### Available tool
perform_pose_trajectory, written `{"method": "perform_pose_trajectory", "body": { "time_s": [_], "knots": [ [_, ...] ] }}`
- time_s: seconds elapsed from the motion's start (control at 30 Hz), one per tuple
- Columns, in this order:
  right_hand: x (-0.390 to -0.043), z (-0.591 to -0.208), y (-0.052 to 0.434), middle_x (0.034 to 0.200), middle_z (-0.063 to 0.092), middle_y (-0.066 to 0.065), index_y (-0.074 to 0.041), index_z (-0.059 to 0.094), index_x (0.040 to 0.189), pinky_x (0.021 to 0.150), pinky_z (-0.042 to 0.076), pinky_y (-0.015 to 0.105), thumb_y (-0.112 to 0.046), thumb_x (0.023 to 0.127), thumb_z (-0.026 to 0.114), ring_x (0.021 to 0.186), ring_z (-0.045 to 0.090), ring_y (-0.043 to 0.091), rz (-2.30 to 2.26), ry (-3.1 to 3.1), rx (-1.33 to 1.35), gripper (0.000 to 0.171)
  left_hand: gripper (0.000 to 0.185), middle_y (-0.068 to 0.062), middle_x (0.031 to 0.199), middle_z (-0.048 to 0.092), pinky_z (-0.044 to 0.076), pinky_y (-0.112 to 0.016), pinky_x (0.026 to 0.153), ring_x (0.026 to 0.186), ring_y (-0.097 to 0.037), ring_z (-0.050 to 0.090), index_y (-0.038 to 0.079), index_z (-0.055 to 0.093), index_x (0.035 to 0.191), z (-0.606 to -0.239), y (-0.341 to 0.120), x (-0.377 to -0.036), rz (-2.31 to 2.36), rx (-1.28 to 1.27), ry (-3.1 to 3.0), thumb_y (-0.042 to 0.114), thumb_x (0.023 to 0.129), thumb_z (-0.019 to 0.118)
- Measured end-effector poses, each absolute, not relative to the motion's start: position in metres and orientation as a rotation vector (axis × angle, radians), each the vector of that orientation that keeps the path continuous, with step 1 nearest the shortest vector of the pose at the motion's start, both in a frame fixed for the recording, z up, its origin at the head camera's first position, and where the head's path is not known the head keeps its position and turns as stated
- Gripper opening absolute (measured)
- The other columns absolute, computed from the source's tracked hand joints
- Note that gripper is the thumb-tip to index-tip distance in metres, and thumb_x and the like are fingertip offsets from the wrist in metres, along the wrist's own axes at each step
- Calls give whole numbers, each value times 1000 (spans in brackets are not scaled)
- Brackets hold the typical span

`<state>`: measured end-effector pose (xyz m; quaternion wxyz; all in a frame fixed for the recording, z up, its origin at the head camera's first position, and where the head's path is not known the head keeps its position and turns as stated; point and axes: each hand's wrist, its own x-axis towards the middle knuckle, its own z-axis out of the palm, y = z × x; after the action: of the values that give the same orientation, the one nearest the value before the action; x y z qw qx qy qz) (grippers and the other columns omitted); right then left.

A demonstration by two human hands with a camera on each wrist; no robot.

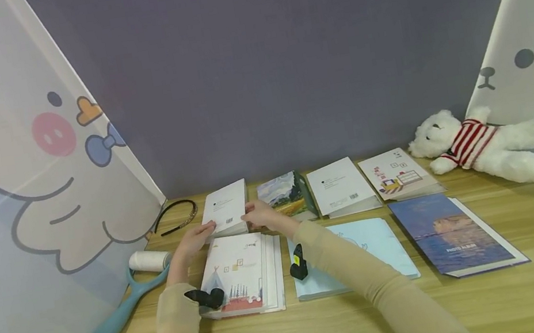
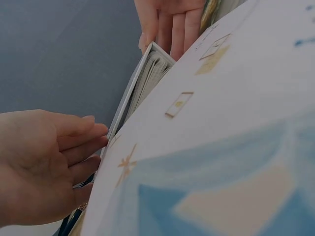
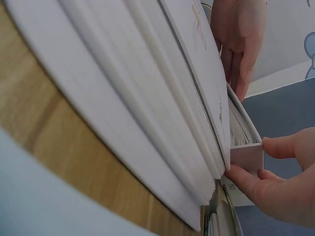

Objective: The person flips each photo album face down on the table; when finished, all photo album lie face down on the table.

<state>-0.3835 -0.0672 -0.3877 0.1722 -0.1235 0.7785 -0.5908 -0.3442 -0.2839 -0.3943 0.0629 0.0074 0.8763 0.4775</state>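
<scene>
A white-covered photo album [image 1: 224, 203] lies at the back left of the table, its back cover up. My right hand [image 1: 264, 214] pinches its right edge; in the right wrist view the thumb [image 3: 278, 147] is on the cover and fingers are against the spine. On the album's left side is my left hand [image 1: 196, 240], its fingers [image 2: 86, 147] fairly straight and at the edge in the left wrist view. Just in front lies a stack of illustrated albums [image 1: 237, 276], which hides part of the held album in both wrist views.
Farther right are a landscape-painting album [image 1: 279, 193], another white album [image 1: 341, 187] and an illustrated one [image 1: 399, 174]. Light-blue [image 1: 384, 247] and dark-blue albums [image 1: 448, 237] lie nearer. A lint roller [image 1: 127, 311] and headband [image 1: 176, 204] sit left, a plush bear [image 1: 494, 145] right.
</scene>
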Motion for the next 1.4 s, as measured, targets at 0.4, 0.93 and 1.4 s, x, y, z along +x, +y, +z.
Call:
{"method": "perform_pose_trajectory", "body": {
  "time_s": [0.4,0.93,1.4],
  "knots": [
    [-381,-382,-63,142,43,18,-1,35,143,95,50,39,-10,95,54,125,48,32,-1638,2209,-362,53,47,-14,153,24,15,-50,116,143,-34,16,2,37,143,-390,-284,-340,1414,52,2619,25,102,41],
    [-379,-368,-20,135,52,16,-3,45,138,99,47,39,-17,96,51,122,51,30,-1487,2339,-536,44,51,-22,149,32,30,-53,110,137,-40,29,2,36,144,-379,-271,-322,1417,122,2728,30,101,42],
    [-364,-341,54,141,46,11,-11,44,140,103,42,43,-29,97,52,129,44,28,-1427,2531,-546,47,50,-18,141,45,38,-48,105,128,-35,45,5,40,142,-342,-198,-314,1401,394,2832,31,100,46]
  ]
}}
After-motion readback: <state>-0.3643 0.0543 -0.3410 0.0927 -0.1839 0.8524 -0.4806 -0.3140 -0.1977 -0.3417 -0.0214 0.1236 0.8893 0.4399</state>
